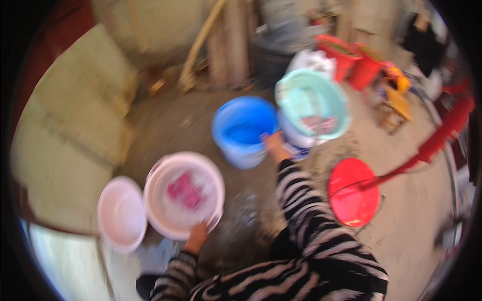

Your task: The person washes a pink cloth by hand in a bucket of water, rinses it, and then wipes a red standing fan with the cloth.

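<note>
My left hand [197,237] is on the near rim of a pink plastic basin [156,222], where a pink cloth [186,191] lies in sudsy water. At the right rim of a blue plastic bucket [244,156], my right hand [277,145] has its fingers over the edge; blur hides how firmly either hand grips. Just beyond my right hand, a mint-green basin [331,94] with some pinkish cloth [319,124] in it rests on a white bucket [295,129].
A smaller pink basin [120,214] sits at the left. A round red lid-like object [354,207] lies at the right under a red pole [433,146]. Red planters [337,56], a small wooden stool [393,113] and a dark bin [271,56] stand farther back.
</note>
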Motion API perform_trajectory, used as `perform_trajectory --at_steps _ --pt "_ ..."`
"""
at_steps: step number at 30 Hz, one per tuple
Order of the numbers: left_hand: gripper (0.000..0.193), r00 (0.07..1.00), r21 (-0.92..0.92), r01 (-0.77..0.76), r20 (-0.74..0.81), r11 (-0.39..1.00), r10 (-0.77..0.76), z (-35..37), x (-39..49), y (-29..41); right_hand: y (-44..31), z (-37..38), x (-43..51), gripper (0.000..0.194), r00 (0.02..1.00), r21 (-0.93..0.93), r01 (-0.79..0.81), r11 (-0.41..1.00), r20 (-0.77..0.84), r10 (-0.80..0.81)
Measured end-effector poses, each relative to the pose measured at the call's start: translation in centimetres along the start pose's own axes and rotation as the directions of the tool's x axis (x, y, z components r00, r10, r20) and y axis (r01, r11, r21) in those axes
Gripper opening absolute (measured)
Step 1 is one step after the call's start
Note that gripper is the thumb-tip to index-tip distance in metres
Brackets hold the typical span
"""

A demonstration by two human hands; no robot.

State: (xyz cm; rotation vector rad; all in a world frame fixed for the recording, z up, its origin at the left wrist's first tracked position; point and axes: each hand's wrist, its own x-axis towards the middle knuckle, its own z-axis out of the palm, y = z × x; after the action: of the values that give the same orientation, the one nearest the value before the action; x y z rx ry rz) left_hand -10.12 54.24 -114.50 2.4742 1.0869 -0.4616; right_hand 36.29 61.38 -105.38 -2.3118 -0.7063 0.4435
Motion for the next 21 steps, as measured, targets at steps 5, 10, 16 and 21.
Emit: perform_trajectory --at_steps 5,10,16,21 --pt "0.041 0.966 -0.025 0.166 0.204 0.986 -0.158 -1.2 -1.5 4.9 -0.7 0.7 -2.1 0.094 0.977 0.112 -0.164 0.98 0.158 0.146" --pt "0.052 0.956 -0.074 0.014 0.292 0.997 0.008 0.6 -2.1 9.1 -2.5 -0.4 -6.3 0.073 0.978 0.073 -0.205 0.976 0.05 0.202" --pt "0.073 0.808 -0.082 -0.299 0.508 0.951 0.298 0.6 2.5 6.8 -5.3 1.5 -12.9 0.056 0.903 -0.062 0.357 0.932 -0.233 -0.361" --pt "0.054 0.967 -0.138 0.182 -0.152 0.974 -0.203 -2.1 6.2 -3.3 -4.5 7.5 -18.1 0.037 0.88 0.38 0.345 0.858 0.187 -0.437"
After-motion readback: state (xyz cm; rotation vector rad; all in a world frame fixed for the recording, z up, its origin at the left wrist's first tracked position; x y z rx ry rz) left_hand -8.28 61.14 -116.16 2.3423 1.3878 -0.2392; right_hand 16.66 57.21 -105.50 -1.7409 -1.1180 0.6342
